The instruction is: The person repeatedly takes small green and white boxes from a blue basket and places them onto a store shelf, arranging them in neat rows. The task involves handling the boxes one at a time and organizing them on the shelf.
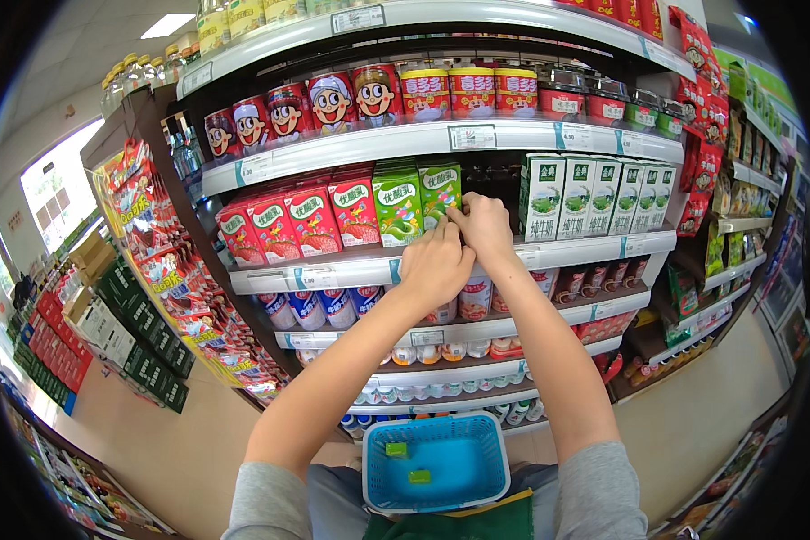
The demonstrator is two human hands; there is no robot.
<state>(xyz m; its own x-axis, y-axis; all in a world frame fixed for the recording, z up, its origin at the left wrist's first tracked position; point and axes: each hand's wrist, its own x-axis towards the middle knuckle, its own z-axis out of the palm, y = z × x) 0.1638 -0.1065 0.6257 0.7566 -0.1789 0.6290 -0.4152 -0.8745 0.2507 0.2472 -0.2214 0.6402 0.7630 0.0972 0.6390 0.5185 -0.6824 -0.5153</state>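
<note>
Both of my hands reach to the middle shelf at a row of green drink cartons [398, 202]. My right hand [484, 226] has its fingertips at the right edge of the rightmost green carton [440, 189]. My left hand [439, 262] lies just below and to the left, its fingers against the lower front of that carton. The hands are close together, and whether either one grips the carton cannot be told. A blue plastic basket [439, 499] with two small green items [396, 450] inside is low in front of me, near my legs.
Red drink cartons [304, 219] stand left of the green ones. White milk cartons [543, 199] stand to the right, past a dark gap. Cans [378, 98] fill the shelf above; more cans [307, 309] stand below. Hanging snack packets [169, 263] flank the shelves at left.
</note>
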